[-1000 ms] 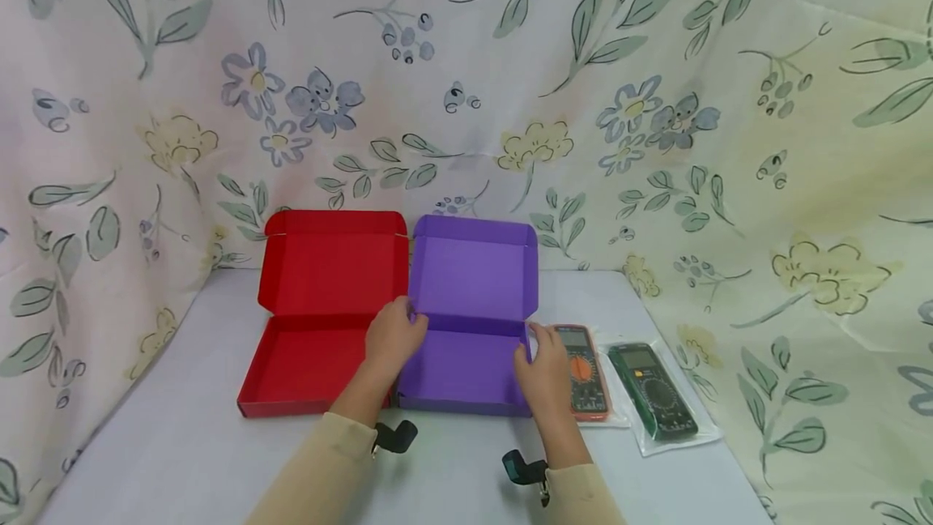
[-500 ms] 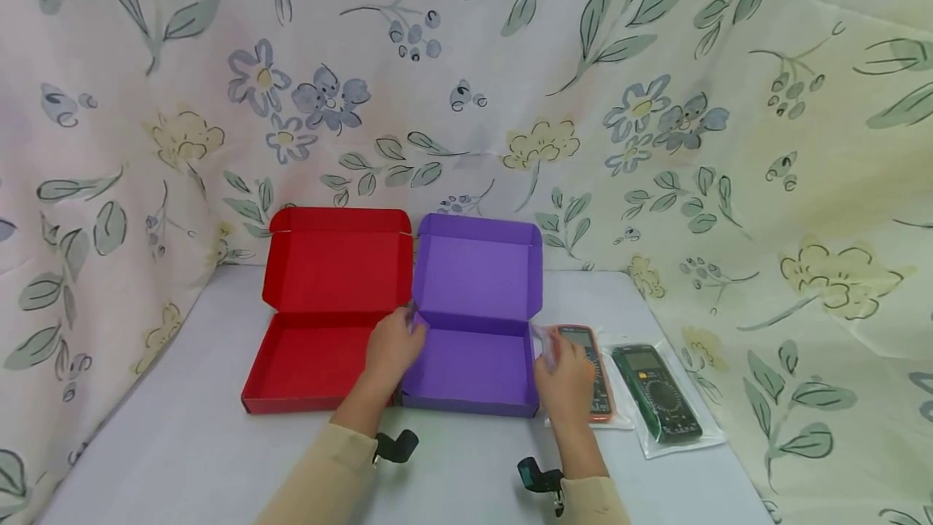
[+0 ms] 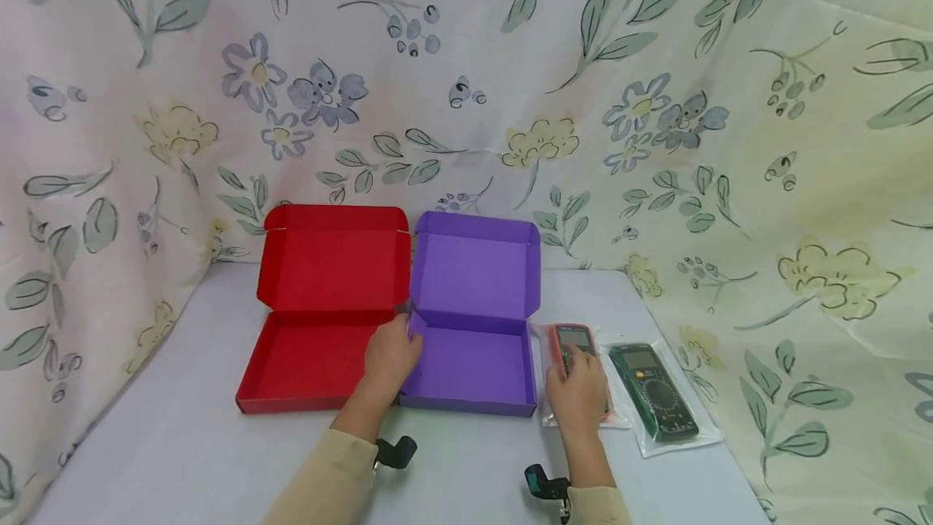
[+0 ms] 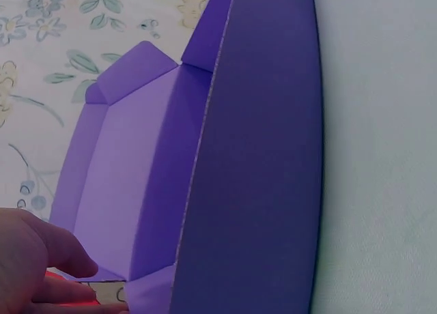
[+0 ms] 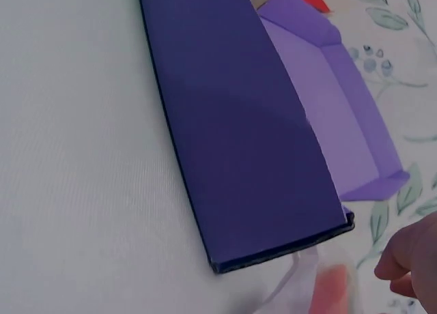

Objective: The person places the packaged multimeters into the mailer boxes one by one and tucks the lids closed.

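An open purple box [image 3: 470,361] stands with its lid raised, right beside an open red box [image 3: 309,356]. My left hand [image 3: 391,353] is at the seam between the two boxes, thumb apart from the fingers, near the purple box's side wall. In the left wrist view, its thumb [image 4: 72,252] overlaps the purple lid's corner. My right hand [image 3: 578,386] is over an orange multimeter [image 3: 572,336] in a clear plastic bag, covering much of its lower part. In the right wrist view, the right hand's fingers [image 5: 403,259] appear slightly bent above the bagged orange multimeter.
A green and black multimeter [image 3: 656,391] in a clear bag lies to the right of the orange one. A floral curtain [image 3: 466,87] hangs behind the white table [image 3: 182,460]. Dark wrist cameras [image 3: 397,452] sit at both cuffs.
My right hand has left the purple box's right wall and moved right, over the orange multimeter. My left hand stays at the seam, with only a small shift.
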`<state>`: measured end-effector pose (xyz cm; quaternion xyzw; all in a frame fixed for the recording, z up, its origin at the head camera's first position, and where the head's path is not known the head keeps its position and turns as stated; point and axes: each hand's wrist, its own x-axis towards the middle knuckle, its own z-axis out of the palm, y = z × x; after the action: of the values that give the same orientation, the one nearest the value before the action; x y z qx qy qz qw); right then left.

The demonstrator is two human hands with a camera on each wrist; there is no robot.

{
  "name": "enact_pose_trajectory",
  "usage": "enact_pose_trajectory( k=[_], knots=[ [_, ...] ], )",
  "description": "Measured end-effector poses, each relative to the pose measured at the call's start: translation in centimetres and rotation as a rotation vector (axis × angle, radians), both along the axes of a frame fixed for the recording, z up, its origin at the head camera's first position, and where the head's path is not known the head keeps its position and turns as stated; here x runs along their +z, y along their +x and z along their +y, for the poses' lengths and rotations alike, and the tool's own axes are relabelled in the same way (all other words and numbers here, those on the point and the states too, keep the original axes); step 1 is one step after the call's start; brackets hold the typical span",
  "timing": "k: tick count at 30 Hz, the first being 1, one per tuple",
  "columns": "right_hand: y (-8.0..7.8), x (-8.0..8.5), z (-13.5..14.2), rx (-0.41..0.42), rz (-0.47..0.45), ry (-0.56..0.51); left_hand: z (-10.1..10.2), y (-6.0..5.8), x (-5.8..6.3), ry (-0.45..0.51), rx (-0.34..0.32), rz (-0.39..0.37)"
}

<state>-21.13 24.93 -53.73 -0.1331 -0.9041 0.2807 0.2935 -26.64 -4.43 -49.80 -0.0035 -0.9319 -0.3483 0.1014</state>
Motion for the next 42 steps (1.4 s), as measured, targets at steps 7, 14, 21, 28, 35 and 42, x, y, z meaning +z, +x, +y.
enact_pose_trajectory(
  k=[7, 14, 21, 28, 35, 42],
  knots=[
    [0.3, -0.2, 0.8, -0.041, -0.042, 0.003, 0.1, -0.5, -0.9, -0.103, -0.015, -0.025],
    [0.4, 0.0, 2.1, -0.064, -0.181, -0.021, 0.0, -0.6, -1.2, -0.139, -0.012, -0.052],
    [0.3, 0.8, 3.4, -0.091, -0.365, 0.012, -0.1, -0.6, -1.4, -0.106, -0.021, -0.085],
    [0.1, 1.1, 3.5, -0.087, -0.531, 0.018, -0.4, -0.9, -1.5, -0.055, -0.039, -0.109],
    [-0.1, 1.3, 3.6, -0.102, -0.574, 0.041, -0.5, -1.2, -1.4, -0.069, -0.057, -0.132],
    [-0.5, 1.5, 3.7, -0.100, -0.598, 0.021, -0.6, -1.7, -1.5, -0.068, -0.040, -0.148]
  ],
)
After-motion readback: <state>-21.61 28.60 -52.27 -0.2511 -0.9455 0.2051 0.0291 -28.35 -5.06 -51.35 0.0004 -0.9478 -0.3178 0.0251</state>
